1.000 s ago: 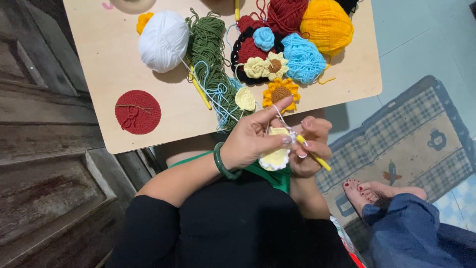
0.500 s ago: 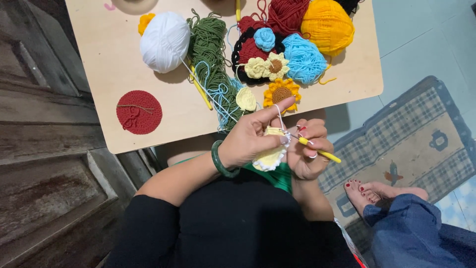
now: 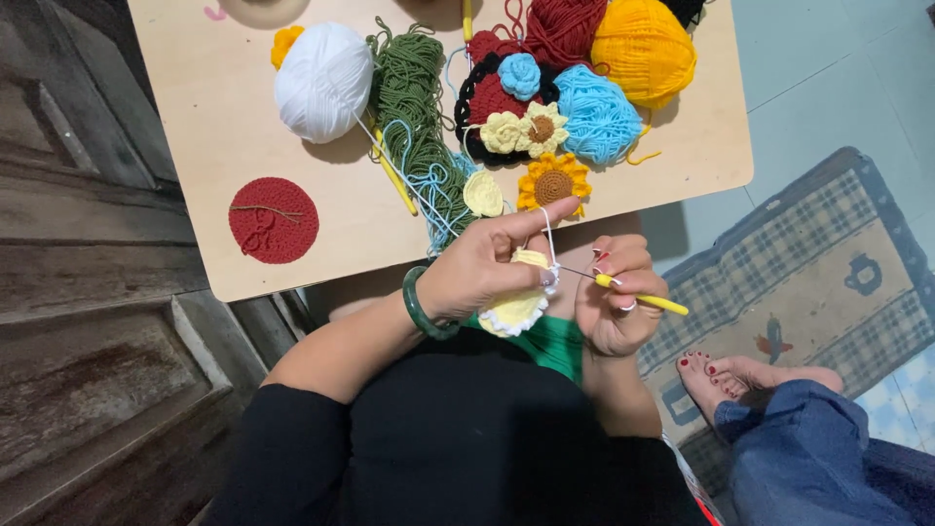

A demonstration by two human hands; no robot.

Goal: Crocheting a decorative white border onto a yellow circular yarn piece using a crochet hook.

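Fingers (image 3: 623,261) moved hook (image 3: 643,297) right, piece (image 3: 516,310) lower

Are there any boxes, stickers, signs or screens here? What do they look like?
None show: no package, label, sign or screen.
What is there instead:
Table: pale wood, holding yarn balls and crocheted flowers.
White yarn ball: round, near the table's far left.
Left hand: holds a pale yellow crochet piece.
Right hand: holds a yellow crochet hook.

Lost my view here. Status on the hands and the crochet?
Left hand pinching pale yellow crochet piece. Right hand holding yellow hook. Nothing blocking.
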